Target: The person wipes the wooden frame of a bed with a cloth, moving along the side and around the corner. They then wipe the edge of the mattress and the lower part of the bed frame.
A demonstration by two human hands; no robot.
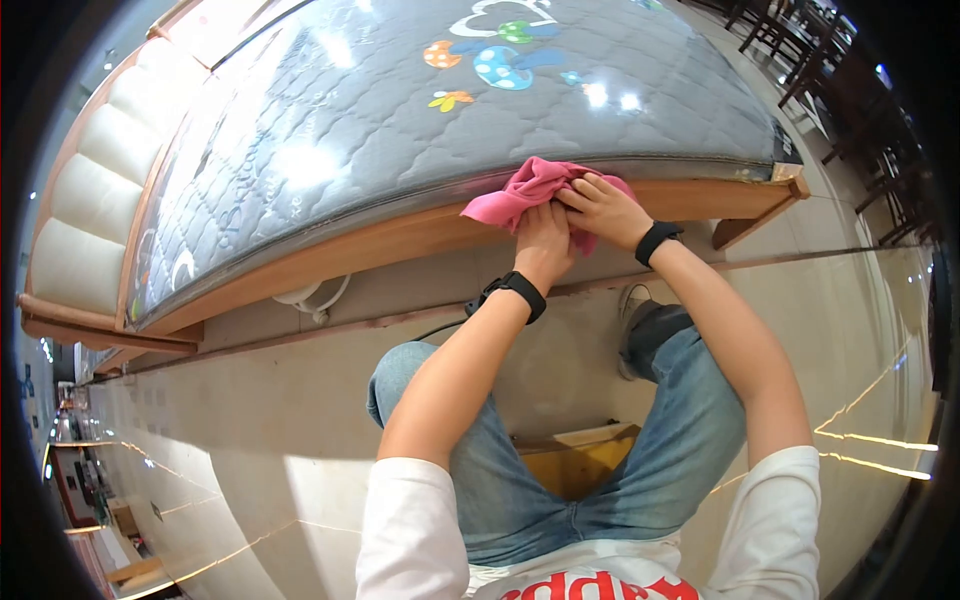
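A bunched pink cloth [530, 188] lies against the wooden side rail [420, 232] of a bed, just below the mattress edge. My left hand [545, 240] grips the cloth from below, with its fingertips partly hidden in the folds. To its right, my right hand [603, 208] is closed over the same cloth, its fingers curled on the pink fabric. Above both hands spreads a grey quilted mattress [400, 140] under shiny clear plastic, printed with colourful mushrooms and a heart outline.
A padded cream headboard [110, 170] rises at the left. The bed's wooden leg [740, 232] stands at the right end. Beneath the rail sits a white object with a cable [318, 300]. A yellow stool [580, 462] is between my legs. Dark chairs [800, 60] stand at upper right.
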